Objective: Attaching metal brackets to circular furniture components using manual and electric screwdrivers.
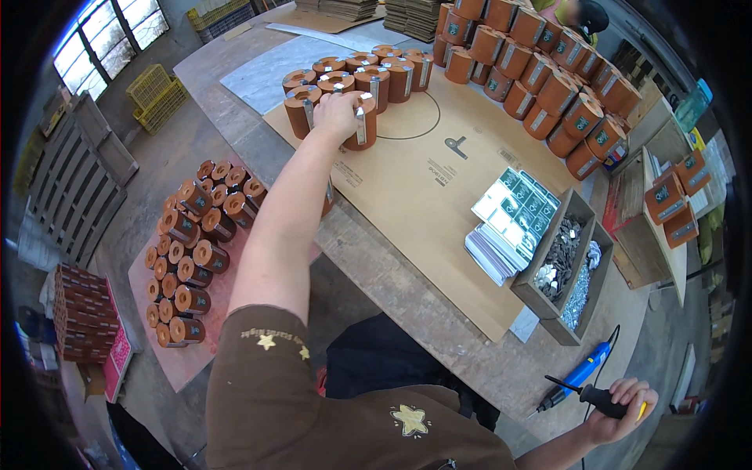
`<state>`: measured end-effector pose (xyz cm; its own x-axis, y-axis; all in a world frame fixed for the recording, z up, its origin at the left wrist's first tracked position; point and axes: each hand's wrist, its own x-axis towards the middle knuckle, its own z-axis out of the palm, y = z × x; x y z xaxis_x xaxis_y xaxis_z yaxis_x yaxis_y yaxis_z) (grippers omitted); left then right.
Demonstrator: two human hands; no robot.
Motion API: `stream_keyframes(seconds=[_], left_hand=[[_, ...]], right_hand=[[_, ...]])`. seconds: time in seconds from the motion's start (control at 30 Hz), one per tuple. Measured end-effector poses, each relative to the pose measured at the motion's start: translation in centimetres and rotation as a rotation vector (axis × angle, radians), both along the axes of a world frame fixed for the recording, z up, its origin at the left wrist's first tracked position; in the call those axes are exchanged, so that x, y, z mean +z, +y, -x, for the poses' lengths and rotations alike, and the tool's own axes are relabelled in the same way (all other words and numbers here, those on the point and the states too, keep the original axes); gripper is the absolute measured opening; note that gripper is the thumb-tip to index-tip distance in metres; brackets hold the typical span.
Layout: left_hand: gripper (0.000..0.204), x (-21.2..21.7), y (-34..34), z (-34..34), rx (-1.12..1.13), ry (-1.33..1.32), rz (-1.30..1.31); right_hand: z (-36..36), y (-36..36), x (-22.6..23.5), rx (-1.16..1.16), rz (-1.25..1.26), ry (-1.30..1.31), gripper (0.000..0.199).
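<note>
My left hand (337,116) reaches far over the table, its fingers closed on the top of an orange-brown hollow cylinder (363,135) with a silver metal strip down its side. That cylinder stands upright at the near right end of a cluster of similar upright cylinders (371,84). Part of another cylinder (327,200) shows beside my forearm. Low at the right, my right hand (623,411) is wrapped around the black handle of a screwdriver (599,400), whose shaft points left. A blue electric screwdriver (576,380) with a cord lies on the table near it.
Cardboard (423,227) covers the tabletop's middle. A stack of green-and-white label sheets (517,211) sits beside a wooden box (560,333) of small metal parts. Piled cylinders (540,74) stand at the back right, near another person (576,14). More cylinders (192,270) crowd a pink surface at left.
</note>
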<state>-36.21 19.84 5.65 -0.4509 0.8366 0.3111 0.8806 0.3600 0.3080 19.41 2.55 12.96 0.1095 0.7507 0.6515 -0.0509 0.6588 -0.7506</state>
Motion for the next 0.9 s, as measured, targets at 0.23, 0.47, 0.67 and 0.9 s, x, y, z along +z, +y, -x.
stream_keyframes(seconds=[0.23,0.47,0.67,0.9], left_hand=[[0.048,-2.0,2.4,1.1,0.090,0.298,0.000],[0.044,1.9,-7.7,2.0,-0.132,-0.314,-0.120],[0.044,-3.2,-15.9,0.0,-0.166,0.124,-0.055],[0.038,1.9,-18.4,-9.1,-0.489,0.028,-0.169]], right_hand=[[0.1,1.0,-0.2,0.101,0.065,-0.012,0.013],[-0.4,1.7,-1.4,0.041,0.083,0.024,0.014],[0.4,2.2,-1.5,0.110,0.055,0.028,0.013],[-0.3,0.1,-0.4,0.131,-0.034,0.048,0.009]])
